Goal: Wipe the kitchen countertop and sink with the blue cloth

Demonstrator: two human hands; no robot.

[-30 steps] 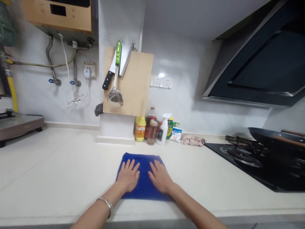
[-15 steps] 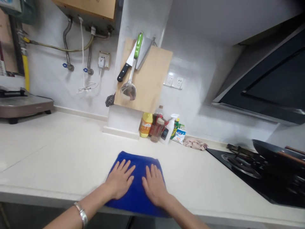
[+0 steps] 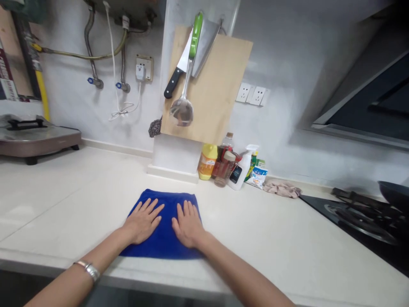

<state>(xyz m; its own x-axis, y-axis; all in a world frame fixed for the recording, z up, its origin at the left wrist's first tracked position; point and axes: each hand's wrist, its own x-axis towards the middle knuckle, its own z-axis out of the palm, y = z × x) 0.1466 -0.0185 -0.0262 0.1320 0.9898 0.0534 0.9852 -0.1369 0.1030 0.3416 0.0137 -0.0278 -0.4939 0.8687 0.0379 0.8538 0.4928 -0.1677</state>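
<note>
A blue cloth point(image 3: 166, 230) lies spread on the white countertop point(image 3: 262, 238), close to its front edge. Flat on the cloth's left part rests my left hand point(image 3: 143, 221), fingers spread; a silver bracelet circles that wrist. My right hand point(image 3: 189, 225) presses palm down on the right part, its fingers stretched forward and the thumb apart. Between the two hands a strip of cloth shows. Neither hand grasps anything.
Behind the cloth stand a yellow bottle point(image 3: 207, 162), a white spray bottle point(image 3: 241, 168) and a crumpled rag point(image 3: 281, 187). A gas stove point(image 3: 358, 221) is on the right, an electric pan point(image 3: 38, 138) on the left. A cutting board point(image 3: 217, 94), knives and a ladle point(image 3: 182, 111) hang above.
Both hands and the blue cloth have slid left and away from me along the counter. The cloth's near edge, earlier over the counter's front edge, now lies on top. The camera view has shifted too.
</note>
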